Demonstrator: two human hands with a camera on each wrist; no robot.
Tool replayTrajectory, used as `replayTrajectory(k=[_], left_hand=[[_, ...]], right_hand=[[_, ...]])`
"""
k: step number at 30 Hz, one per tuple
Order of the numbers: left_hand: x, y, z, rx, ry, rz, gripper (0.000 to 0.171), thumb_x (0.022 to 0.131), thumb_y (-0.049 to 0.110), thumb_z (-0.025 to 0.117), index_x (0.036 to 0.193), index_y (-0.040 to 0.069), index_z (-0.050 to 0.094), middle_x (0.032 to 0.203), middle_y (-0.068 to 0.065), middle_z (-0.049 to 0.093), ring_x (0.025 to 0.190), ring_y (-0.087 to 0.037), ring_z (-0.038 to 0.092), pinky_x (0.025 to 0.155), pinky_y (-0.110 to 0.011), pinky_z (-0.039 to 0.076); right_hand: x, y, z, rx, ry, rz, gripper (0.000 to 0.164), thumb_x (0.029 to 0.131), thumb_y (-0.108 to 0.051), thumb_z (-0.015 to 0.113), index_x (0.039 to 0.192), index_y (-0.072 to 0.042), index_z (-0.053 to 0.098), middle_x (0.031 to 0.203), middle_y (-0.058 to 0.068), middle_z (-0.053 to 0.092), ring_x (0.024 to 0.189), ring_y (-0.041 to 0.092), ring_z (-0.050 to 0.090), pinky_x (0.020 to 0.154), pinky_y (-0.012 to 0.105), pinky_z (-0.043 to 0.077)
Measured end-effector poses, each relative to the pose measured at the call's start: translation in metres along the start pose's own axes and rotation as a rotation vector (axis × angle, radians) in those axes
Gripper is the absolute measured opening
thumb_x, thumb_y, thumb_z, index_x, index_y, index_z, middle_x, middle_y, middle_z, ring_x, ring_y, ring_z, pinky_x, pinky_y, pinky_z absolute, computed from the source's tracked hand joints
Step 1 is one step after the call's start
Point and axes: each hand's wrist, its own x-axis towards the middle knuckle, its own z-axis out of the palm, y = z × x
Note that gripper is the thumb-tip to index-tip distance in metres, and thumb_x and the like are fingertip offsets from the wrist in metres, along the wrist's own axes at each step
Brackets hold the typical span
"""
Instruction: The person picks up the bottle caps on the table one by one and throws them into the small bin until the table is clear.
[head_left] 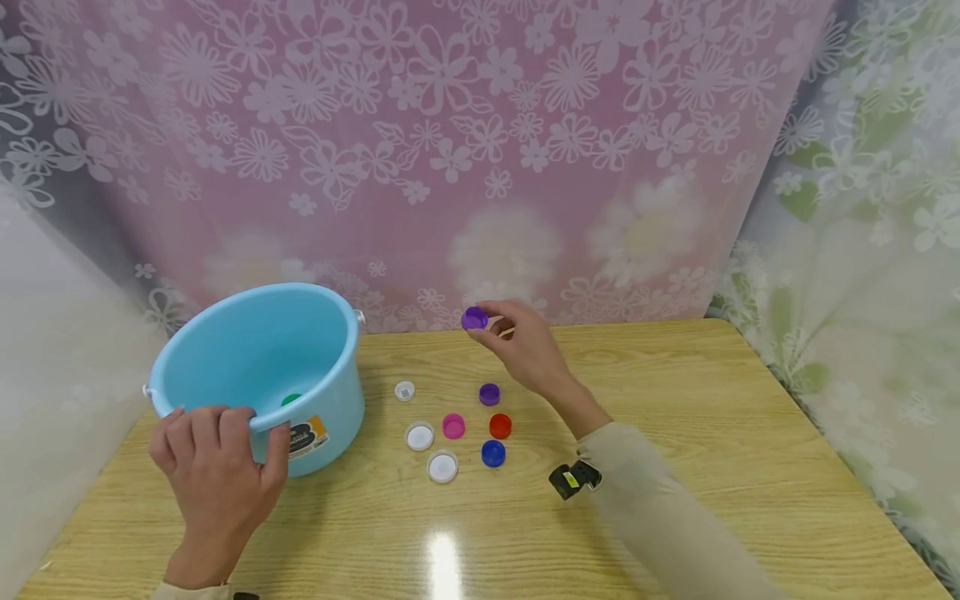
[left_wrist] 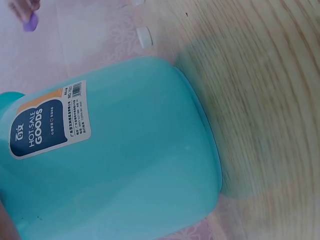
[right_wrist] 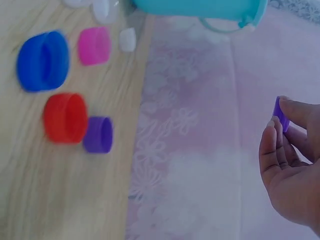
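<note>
My right hand (head_left: 528, 346) pinches a purple bottle cap (head_left: 474, 318) between thumb and fingers, raised over the table's back edge. In the right wrist view the same cap (right_wrist: 281, 115) shows edge-on at the fingertips. My left hand (head_left: 217, 454) grips the near rim of a light blue bucket (head_left: 348, 400), fingers over the rim and thumb on the outer side. Inside the bucket a bit of a green thing (head_left: 291, 399) shows; the near wall hides the rest. Between the hands lie another purple cap (head_left: 489, 394), a red cap (head_left: 500, 426), a blue cap (head_left: 492, 453) and a pink cap (head_left: 453, 426).
Nearer the bucket lie a small white cap (head_left: 405, 391) and two larger white caps with clear rims, one behind (head_left: 419, 436) and one in front (head_left: 442, 467). All rest on a wooden table (head_left: 675, 400). A pink flowered curtain (head_left: 420, 208) hangs behind the table's back edge.
</note>
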Motion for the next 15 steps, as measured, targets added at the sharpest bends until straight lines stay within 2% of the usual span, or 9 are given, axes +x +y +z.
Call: replayTrajectory(k=[8, 15], left_hand=[[0.001, 0.0, -0.001, 0.005, 0.005, 0.0, 0.04, 0.085, 0.035, 0.045, 0.076, -0.004, 0.045, 0.075, -0.023, 0.039, 0.074, -0.043, 0.032, 0.089, -0.058, 0.026], [0.001, 0.0, 0.001, -0.001, 0.007, 0.003, 0.04, 0.086, 0.036, 0.046, 0.076, -0.003, 0.044, 0.074, -0.022, 0.039, 0.073, -0.043, 0.032, 0.089, -0.058, 0.026]], right_hand=[[0.008, -0.039, 0.02, 0.082, -0.034, -0.05, 0.041, 0.088, -0.023, 0.068, 0.127, -0.011, 0.061, 0.11, 0.001, 0.057, 0.08, 0.011, 0.059, 0.071, 0.024, 0.051], [0.009, -0.064, 0.039, 0.145, -0.073, -0.134, 0.038, 0.087, -0.019, 0.07, 0.122, -0.008, 0.063, 0.108, -0.001, 0.059, 0.078, 0.008, 0.058, 0.072, 0.021, 0.051]])
